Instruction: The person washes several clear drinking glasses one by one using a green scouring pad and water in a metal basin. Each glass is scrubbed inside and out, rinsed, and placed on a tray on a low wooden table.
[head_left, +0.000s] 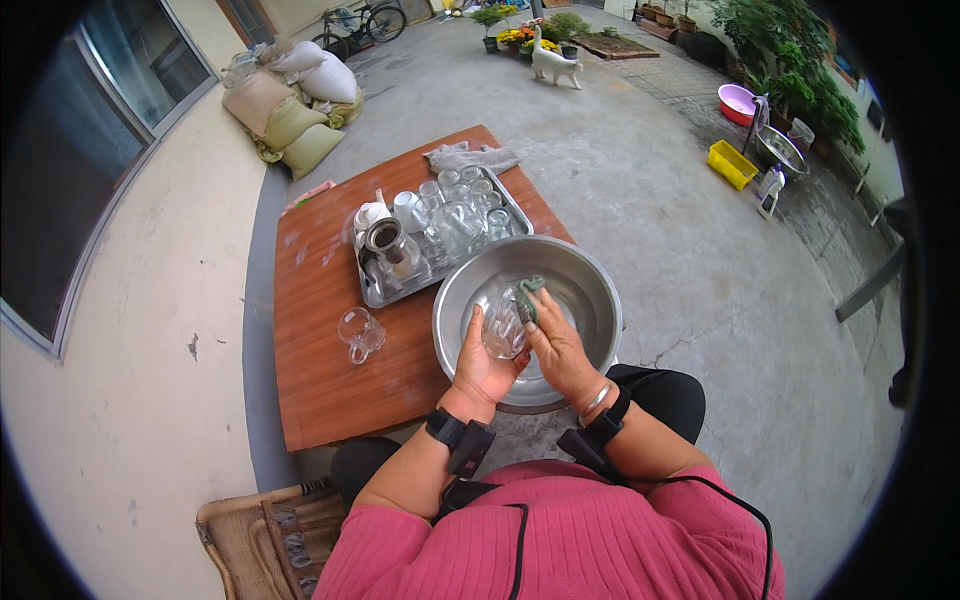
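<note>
Over a wide steel basin (600, 300) with water in it, my left hand (484, 367) cradles a clear glass vessel (502, 330) from below and the left. A green scouring cloth (529, 298) is pinched in my right hand (559, 349), up against the glass on its right side. My fingers hide part of the vessel, so its exact kind is unclear. To the left of the basin, a glass mug (361, 334) with a handle lies on the wooden table (322, 397). Behind it, a metal tray (397, 294) carries several glasses, a white teapot (370, 216) and a white cup (407, 210).
A glass jug with a metal rim (394, 247) stands on the tray's near left. A grey cloth (472, 157) lies at the table's far edge. Stuffed sacks (300, 112) lean along the left wall. A white cat (553, 64) is on the concrete. A woven chair (255, 540) sits lower left.
</note>
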